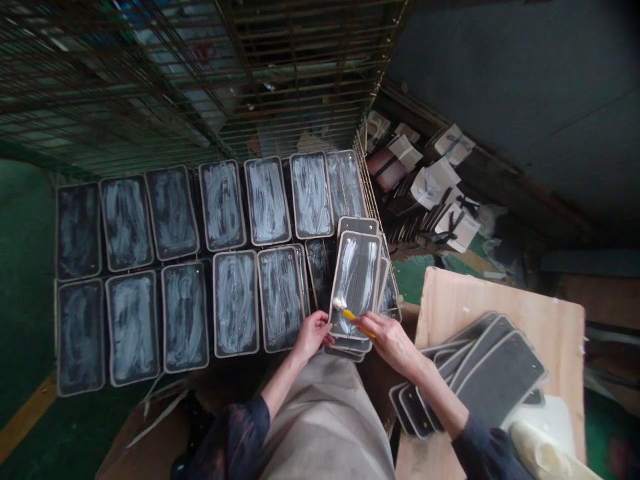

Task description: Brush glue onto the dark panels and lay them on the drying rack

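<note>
My right hand [385, 337] is closed round the yellow handle of a brush [349, 314], whose white-loaded tip rests over a dark rounded panel [356, 273]. White streaks run along that panel's length. At the panel's lower left corner, my left hand [313, 333] pinches its pale edge between thumb and fingers. More panels of the same shape lie beneath it, partly hidden. To the left, two rows of dark panels [236, 303] smeared with white sit on a wire rack [370, 187].
On the right, a wooden board [500, 290] bears a fanned pile of unsmeared dark panels [500, 380] and a white container [545, 440]. Tied bundles of pale pieces [435, 183] stand behind the rack. A wire mesh [300, 60] rises at the back.
</note>
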`<state>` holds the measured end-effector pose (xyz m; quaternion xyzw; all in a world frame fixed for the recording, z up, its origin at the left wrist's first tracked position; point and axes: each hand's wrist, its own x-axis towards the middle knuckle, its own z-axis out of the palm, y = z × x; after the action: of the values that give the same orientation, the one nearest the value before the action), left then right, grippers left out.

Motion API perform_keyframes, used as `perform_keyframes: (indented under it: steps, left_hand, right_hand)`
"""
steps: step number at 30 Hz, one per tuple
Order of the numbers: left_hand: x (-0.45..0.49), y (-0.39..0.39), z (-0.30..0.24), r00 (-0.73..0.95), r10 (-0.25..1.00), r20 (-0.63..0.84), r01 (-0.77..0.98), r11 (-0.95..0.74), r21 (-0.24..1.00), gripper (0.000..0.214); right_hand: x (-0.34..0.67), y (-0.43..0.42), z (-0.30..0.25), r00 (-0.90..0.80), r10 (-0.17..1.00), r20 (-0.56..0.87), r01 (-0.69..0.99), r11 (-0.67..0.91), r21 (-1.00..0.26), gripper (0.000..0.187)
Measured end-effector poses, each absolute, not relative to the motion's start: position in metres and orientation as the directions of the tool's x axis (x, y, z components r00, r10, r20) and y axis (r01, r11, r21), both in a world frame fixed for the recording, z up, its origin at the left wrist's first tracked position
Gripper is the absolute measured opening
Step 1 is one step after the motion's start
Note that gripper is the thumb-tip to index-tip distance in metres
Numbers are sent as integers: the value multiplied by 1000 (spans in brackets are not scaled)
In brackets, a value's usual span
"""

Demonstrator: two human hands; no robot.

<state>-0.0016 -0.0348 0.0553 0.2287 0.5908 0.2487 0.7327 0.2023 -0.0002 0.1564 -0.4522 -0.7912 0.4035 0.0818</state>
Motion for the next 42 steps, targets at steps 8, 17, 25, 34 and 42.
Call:
perform_keyframes:
  steps: [8, 17, 25, 34, 42]
  left_hand:
    - [-2, -34, 57, 188, 650, -736, -69, 757, 650, 28]
    - [-1, -40, 47, 164, 666, -728, -62, 743, 666, 31]
    - [1, -42, 48, 156, 640, -752, -109, 768, 631, 31]
    - [1, -39, 54, 143, 624, -769, -132, 782, 610, 34]
    - [0, -37, 66, 197, 596, -778, -202, 801, 563, 38]
  right_hand:
    - [225, 12, 147, -405, 890, -212, 537, 44, -842, 20]
    - [241, 118, 132, -274, 960, 60, 762, 255, -595, 24]
    - [234, 49, 155, -483, 847, -221, 750, 270, -604, 22]
    - [242, 76, 150, -332, 941, -63, 771, 233, -593, 23]
    - [223, -40, 152, -434, 862, -263, 787, 219, -577, 29]
